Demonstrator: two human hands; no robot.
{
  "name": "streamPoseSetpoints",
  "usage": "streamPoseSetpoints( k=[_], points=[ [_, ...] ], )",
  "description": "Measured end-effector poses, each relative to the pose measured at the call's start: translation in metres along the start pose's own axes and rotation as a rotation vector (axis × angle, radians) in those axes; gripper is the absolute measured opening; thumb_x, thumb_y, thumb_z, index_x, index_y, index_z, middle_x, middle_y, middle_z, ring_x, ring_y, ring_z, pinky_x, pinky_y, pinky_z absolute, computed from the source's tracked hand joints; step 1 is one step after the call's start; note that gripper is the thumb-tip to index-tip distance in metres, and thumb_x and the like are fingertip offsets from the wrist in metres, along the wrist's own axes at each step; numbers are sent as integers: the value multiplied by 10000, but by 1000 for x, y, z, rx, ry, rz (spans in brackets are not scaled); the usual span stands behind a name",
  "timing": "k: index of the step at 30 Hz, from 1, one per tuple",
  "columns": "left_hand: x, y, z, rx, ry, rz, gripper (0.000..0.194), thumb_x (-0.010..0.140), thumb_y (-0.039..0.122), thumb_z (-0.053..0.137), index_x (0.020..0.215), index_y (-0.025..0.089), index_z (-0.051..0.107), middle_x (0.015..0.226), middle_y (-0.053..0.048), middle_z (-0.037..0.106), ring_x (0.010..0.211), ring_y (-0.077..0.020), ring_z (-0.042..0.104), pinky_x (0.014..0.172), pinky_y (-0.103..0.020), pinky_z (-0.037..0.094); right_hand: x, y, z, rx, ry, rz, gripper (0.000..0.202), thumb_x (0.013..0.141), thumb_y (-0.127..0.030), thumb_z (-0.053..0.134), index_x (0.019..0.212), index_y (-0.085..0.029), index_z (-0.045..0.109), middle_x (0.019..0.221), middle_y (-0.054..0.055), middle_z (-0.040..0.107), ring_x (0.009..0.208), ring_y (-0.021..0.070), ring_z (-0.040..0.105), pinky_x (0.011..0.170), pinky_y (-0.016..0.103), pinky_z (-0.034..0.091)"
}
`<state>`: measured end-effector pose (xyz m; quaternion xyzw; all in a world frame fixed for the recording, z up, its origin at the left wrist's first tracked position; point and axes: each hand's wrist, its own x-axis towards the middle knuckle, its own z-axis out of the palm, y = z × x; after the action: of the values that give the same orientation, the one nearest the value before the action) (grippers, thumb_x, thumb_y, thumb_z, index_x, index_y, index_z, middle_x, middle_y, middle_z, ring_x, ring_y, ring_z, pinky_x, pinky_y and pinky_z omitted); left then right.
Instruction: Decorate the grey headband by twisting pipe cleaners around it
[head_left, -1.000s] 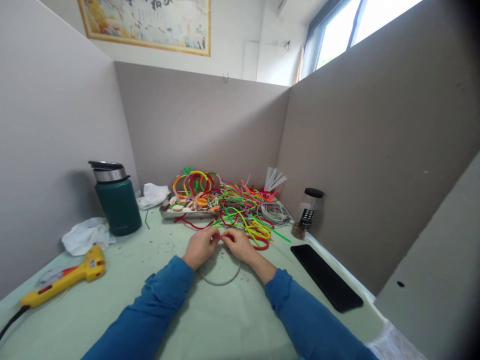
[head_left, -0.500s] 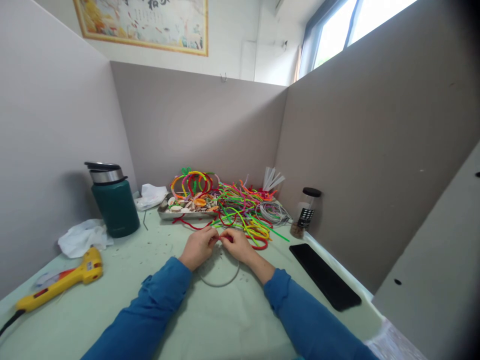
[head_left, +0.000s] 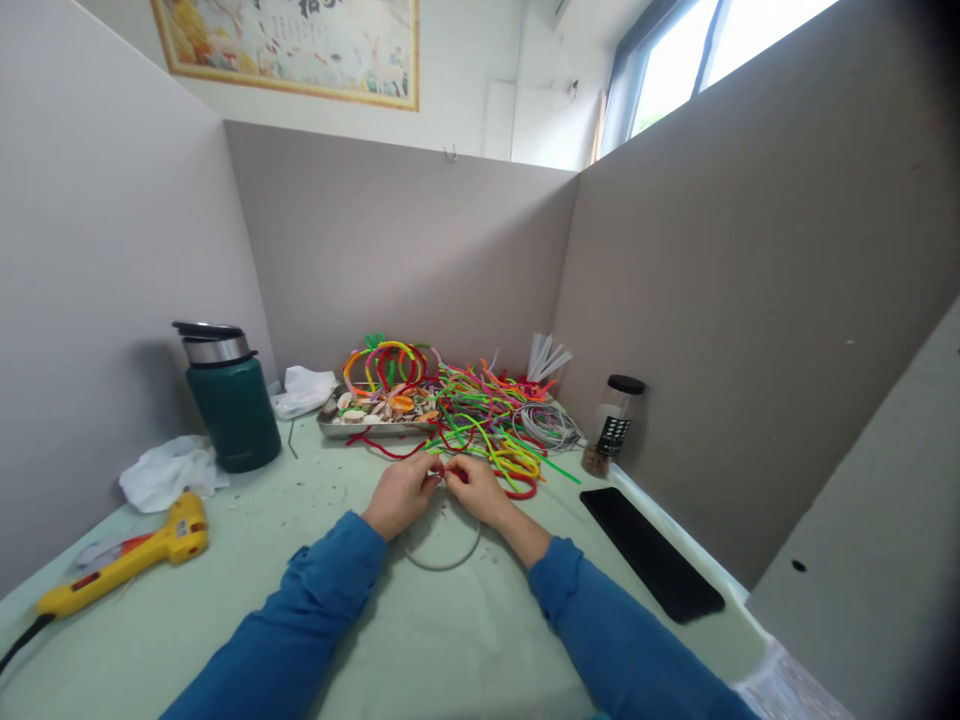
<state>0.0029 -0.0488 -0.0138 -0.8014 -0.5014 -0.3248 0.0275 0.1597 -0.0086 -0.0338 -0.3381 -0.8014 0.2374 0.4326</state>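
Now you are pinching a red piece [head_left: 442, 473] between the narrowed fingertips of your left hand [head_left: 403, 494] and right hand [head_left: 477, 490], which are almost meeting. Below them, a thin grey hoop [head_left: 442, 569] is curving toward you over the green tabletop [head_left: 465, 650], your hands hiding its far side. Beyond, multicoloured pipe cleaners [head_left: 484, 400] are lying heaped beside a metal tray [head_left: 379, 431].

The window [head_left: 671, 90] glares white; a soft shadow slants across the back partition [head_left: 390, 230].
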Motion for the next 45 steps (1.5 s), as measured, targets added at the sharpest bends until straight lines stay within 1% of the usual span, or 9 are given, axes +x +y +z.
streamPoseSetpoints(
  k=[7, 16, 22, 28, 30, 37, 42, 45],
  points=[
    [0, -1, 4, 59, 25, -32, 76, 804, 221, 505, 849, 191, 559, 786, -23, 632, 710, -150, 566, 628, -233, 368, -1, -1, -1, 17, 2, 39, 122, 744, -174, 483, 794, -174, 594, 720, 2, 616, 656, 133, 543, 612, 233, 409],
    [2, -4, 4, 88, 32, -14, 128, 808, 203, 507, 850, 191, 628, 804, -33, 663, 753, -154, 595, 674, -234, 386, -1, 0, -2, 0, -1, 35, 145, 735, -157, 488, 850, -178, 574, 775, 11, 623, 712, 147, 566, 650, 253, 426],
    [4, -2, 3, 10, 4, -47, 196, 818, 212, 496, 831, 191, 690, 815, -46, 693, 744, -147, 608, 689, -227, 394, -3, 0, -3, -1, 16, -14, 155, 762, -167, 481, 900, -182, 548, 814, 18, 618, 737, 150, 570, 657, 253, 433],
    [5, 1, 1, -106, -93, -160, 223, 794, 208, 494, 793, 172, 714, 656, -32, 680, 616, -137, 581, 589, -217, 371, -5, 1, -3, -44, 8, -58, 179, 757, -140, 483, 920, -181, 542, 816, 23, 620, 746, 154, 577, 668, 257, 435],
    [5, 0, 1, -120, -95, -160, 216, 782, 199, 501, 799, 172, 714, 651, -27, 678, 610, -132, 574, 586, -214, 364, -5, 2, -3, -48, 8, -54, 184, 756, -137, 482, 925, -182, 541, 824, 24, 622, 747, 155, 579, 671, 260, 437],
    [6, 0, 2, -82, -70, -129, 206, 787, 213, 509, 812, 166, 709, 753, -53, 697, 672, -148, 591, 610, -224, 358, -4, 1, -3, -34, 11, -60, 156, 764, -146, 482, 904, -181, 544, 817, 25, 623, 745, 153, 579, 668, 257, 435],
    [5, 1, 1, -36, -74, -136, 213, 805, 225, 495, 782, 154, 695, 738, -65, 685, 678, -153, 583, 614, -232, 346, -5, -1, -3, -37, 14, -69, 142, 777, -156, 487, 904, -179, 546, 814, 26, 628, 741, 152, 582, 667, 258, 433],
    [5, 1, 1, -51, -87, -148, 212, 807, 231, 490, 752, 151, 679, 694, -56, 667, 646, -147, 565, 595, -231, 333, -5, -1, -3, -53, 11, -75, 150, 774, -150, 494, 909, -181, 552, 818, 28, 633, 753, 157, 585, 681, 263, 434]
  ],
)
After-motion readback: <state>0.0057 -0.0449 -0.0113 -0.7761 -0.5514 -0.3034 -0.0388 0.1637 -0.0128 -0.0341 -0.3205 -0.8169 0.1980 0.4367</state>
